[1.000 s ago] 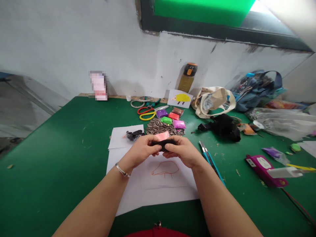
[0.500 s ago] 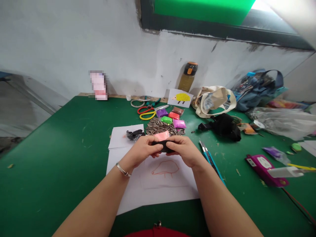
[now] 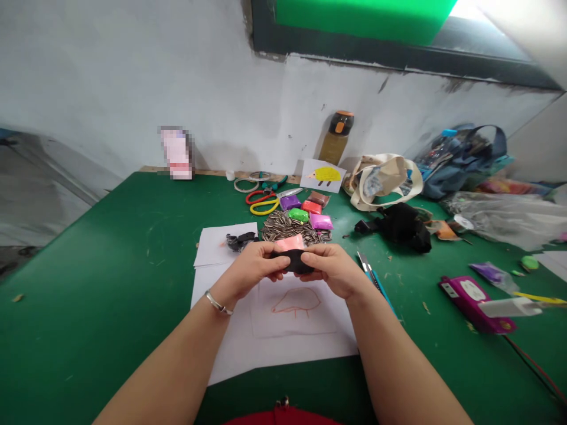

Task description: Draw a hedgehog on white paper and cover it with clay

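A flat black piece (image 3: 296,260) is held between my two hands, above the paper. My left hand (image 3: 260,265) grips its left end, thumb on top and fingers curled beneath. Its right end is pinched by my right hand (image 3: 325,265) in the same way. Below them lies a white sheet (image 3: 283,348) with an orange outline drawing of an animal (image 3: 296,301). Just behind the black piece is a pink packet (image 3: 290,242), beside a pile of small brown striped seeds (image 3: 279,227). Crumpled black wrapping (image 3: 239,240) rests on paper left of my left hand.
Coloured packets (image 3: 299,215) and scissors (image 3: 264,205) lie behind the seeds. Blue cutters (image 3: 374,280) are right of the paper. A hedgehog picture (image 3: 323,175) leans before a bottle (image 3: 336,139). Bags (image 3: 385,180) and a magenta glue gun (image 3: 473,301) occupy the right side.
The black piece now shows more of its broad face between my thumbs. My right thumb has shifted slightly right; both hands keep their hold.
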